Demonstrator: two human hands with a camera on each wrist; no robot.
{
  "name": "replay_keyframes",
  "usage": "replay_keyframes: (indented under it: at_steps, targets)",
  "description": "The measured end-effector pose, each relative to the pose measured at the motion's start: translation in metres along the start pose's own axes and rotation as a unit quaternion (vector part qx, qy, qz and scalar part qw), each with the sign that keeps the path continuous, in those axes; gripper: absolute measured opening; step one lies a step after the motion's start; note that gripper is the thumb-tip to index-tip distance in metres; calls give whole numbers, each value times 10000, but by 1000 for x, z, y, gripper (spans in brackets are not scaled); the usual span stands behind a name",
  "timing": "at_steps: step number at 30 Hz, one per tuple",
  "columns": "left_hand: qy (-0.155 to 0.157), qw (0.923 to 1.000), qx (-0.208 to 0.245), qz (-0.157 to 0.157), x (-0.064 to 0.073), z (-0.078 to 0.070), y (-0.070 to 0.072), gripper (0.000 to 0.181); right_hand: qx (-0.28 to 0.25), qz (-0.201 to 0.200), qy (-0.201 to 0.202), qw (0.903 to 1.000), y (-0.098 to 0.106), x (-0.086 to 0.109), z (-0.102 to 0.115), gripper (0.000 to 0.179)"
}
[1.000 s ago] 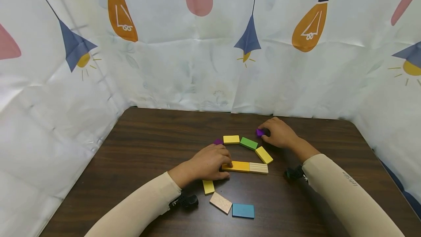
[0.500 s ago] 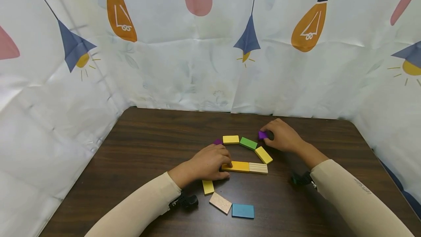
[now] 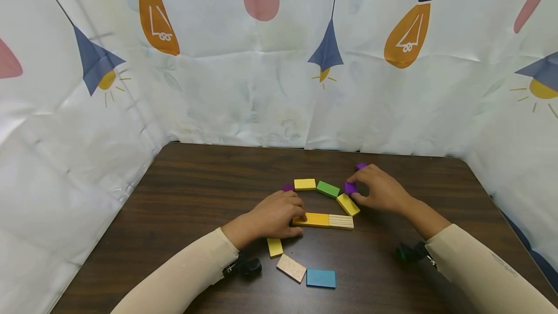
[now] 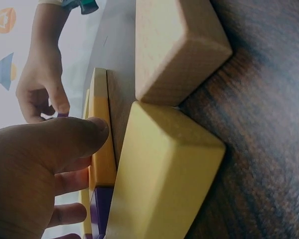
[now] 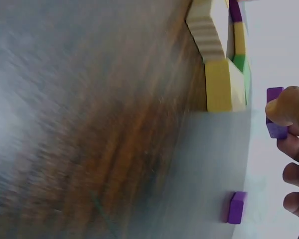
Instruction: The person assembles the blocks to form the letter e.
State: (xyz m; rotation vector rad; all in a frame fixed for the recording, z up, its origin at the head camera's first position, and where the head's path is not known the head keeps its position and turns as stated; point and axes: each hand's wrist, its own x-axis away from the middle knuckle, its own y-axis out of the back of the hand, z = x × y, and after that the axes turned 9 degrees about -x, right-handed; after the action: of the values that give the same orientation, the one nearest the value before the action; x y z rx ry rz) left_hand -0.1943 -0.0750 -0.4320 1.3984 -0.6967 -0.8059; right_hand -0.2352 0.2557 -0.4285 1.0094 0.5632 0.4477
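Note:
My right hand (image 3: pixel 381 190) pinches a purple block (image 3: pixel 350 188) between thumb and fingers, off the far end of a yellow block (image 3: pixel 348 205). In the right wrist view this purple block (image 5: pixel 276 130) is raised above the table. Behind the hand lies a second purple block (image 3: pixel 361 165). My left hand (image 3: pixel 276 214) rests with relaxed fingers at the left end of an orange block (image 3: pixel 318 220), which adjoins a ribbed wooden block (image 3: pixel 341 222). The left wrist view has the thumb overlapping the orange block (image 4: pixel 103 162), with a dark purple block (image 4: pixel 102 204) below it.
A green block (image 3: pixel 328 189), another yellow block (image 3: pixel 304 184) and a dark purple block (image 3: pixel 287 187) curve along the far side. Nearer are a yellow block (image 3: pixel 274 247), a plain wooden block (image 3: pixel 291 268) and a blue block (image 3: pixel 320 278) on the dark table (image 3: pixel 196 197).
My right hand has come nearer and slightly right with the pinched purple block, revealing the second purple block behind it. My left hand has stayed in place.

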Motion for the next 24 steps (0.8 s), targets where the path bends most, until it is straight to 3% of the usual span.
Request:
replay_keyframes:
  at_steps: [24]
  targets:
    - [-22,10000,1,-42,1,-1,1,28,114,-136,855,9962,-6,48,39,33]
